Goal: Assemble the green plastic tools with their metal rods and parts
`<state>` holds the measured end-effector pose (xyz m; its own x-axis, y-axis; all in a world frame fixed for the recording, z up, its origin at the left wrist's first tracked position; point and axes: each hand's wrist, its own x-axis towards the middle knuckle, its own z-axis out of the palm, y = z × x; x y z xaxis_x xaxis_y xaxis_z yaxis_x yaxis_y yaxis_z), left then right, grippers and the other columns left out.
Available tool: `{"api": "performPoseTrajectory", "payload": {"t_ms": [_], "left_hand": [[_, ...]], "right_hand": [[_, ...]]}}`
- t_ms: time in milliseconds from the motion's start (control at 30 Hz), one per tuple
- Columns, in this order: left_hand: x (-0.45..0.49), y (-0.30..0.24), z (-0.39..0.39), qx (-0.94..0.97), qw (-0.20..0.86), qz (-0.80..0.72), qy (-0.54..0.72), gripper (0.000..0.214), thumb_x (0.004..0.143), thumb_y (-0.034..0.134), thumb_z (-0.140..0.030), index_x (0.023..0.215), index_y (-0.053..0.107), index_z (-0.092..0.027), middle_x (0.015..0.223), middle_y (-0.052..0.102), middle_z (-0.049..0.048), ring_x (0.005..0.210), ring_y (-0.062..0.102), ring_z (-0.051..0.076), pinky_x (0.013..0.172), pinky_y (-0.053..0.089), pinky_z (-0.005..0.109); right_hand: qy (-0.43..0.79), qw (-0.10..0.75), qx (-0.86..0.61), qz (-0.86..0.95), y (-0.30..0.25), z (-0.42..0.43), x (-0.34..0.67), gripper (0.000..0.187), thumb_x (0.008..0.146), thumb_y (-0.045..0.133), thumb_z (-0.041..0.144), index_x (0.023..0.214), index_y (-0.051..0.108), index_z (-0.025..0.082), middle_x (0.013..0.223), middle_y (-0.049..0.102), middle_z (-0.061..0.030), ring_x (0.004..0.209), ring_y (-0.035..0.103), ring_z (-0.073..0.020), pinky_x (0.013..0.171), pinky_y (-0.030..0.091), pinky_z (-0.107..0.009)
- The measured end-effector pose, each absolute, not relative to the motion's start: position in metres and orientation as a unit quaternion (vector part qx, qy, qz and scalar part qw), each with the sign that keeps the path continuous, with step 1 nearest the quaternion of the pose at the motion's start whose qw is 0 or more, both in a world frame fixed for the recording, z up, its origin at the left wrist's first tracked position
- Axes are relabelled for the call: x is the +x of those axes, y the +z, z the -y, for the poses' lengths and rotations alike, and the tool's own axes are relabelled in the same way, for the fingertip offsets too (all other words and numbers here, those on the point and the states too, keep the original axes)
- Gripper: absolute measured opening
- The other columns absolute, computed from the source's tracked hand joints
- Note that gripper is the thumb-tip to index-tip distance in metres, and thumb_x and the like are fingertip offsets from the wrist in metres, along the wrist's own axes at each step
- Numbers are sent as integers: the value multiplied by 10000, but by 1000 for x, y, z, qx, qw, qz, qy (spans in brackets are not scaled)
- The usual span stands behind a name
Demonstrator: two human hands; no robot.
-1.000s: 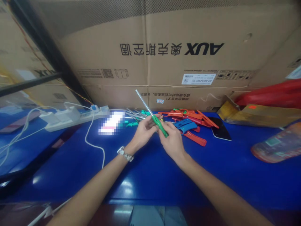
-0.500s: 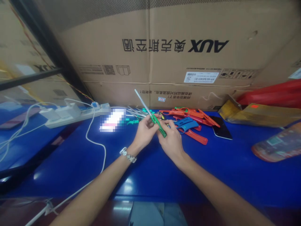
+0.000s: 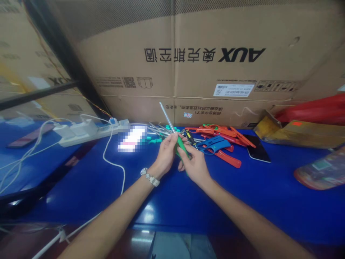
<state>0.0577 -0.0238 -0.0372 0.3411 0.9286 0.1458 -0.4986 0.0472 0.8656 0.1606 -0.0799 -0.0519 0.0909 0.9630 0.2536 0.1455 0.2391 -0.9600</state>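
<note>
Back edge of the counter [image 3: 188, 205] holds loose tools [image 3: 218, 144]. My left hand [image 3: 167, 154] pinches the screwdriver [image 3: 180, 144] shaft; right hand [image 3: 195, 167] clasps its handle, bracing it tilted.

Upside-down "AUX 奥克斯空调" print on the cardboard box [image 3: 194, 84]

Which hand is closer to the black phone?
Right. The right hand is left of the black phone, apart from it; the left hand is farther left again, beyond the green-handled screwdriver both grip.

Glossy blue tabletop [image 3: 242, 201] — matt cardboard box [image 3: 205, 32] — screwdriver [image 3: 175, 135] with bright metal shaft, green plastic handle.
</note>
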Motion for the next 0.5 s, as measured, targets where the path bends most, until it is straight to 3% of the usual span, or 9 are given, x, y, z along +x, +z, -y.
{"api": "performPoseTrajectory", "payload": {"t_ms": [133, 267, 333, 433, 500], "left_hand": [[58, -36, 27, 447, 692, -261, 504, 390, 861, 643, -538, 936, 608, -157, 860, 698, 50, 619, 653, 127, 433, 456, 178], [56, -37, 28, 511, 666, -295, 457, 452, 907, 531, -597, 976, 622, -159, 811, 695, 46, 412, 519, 85, 311, 320, 186], [55, -36, 27, 548, 623, -296, 473, 446, 921, 508, -596, 923, 607, -161, 781, 682, 31, 403, 487, 75, 340, 336, 191], [52, -27, 23, 596, 544, -273, 523, 420, 951, 481, -560, 817, 550, -167, 719, 624, 6, 533, 547, 92, 503, 436, 201], [46, -19, 21, 642, 479, -276, 531, 393, 974, 463, -517, 788, 517, -175, 674, 568, -15, 600, 564, 104, 595, 455, 211]], "right_hand": [[421, 567, -477, 523, -52, 78, 152, 474, 868, 583, 566, 1073, 700, 155, 491, 561, 41, 368, 574, -133, 377, 520, -228], [451, 575, -479, 487, -54, 78, 148, 464, 822, 630, 585, 989, 717, 161, 520, 587, 25, 410, 592, -152, 412, 551, -277], [448, 568, -480, 496, -53, 77, 151, 420, 824, 633, 568, 941, 726, 175, 585, 614, 12, 470, 609, -162, 463, 569, -306], [401, 559, -484, 542, -49, 76, 162, 344, 818, 657, 514, 829, 722, 177, 698, 659, -18, 655, 644, -191, 591, 582, -323], [378, 568, -493, 540, -43, 74, 170, 325, 796, 680, 499, 760, 688, 176, 740, 654, -28, 713, 619, -186, 583, 571, -296]]}}
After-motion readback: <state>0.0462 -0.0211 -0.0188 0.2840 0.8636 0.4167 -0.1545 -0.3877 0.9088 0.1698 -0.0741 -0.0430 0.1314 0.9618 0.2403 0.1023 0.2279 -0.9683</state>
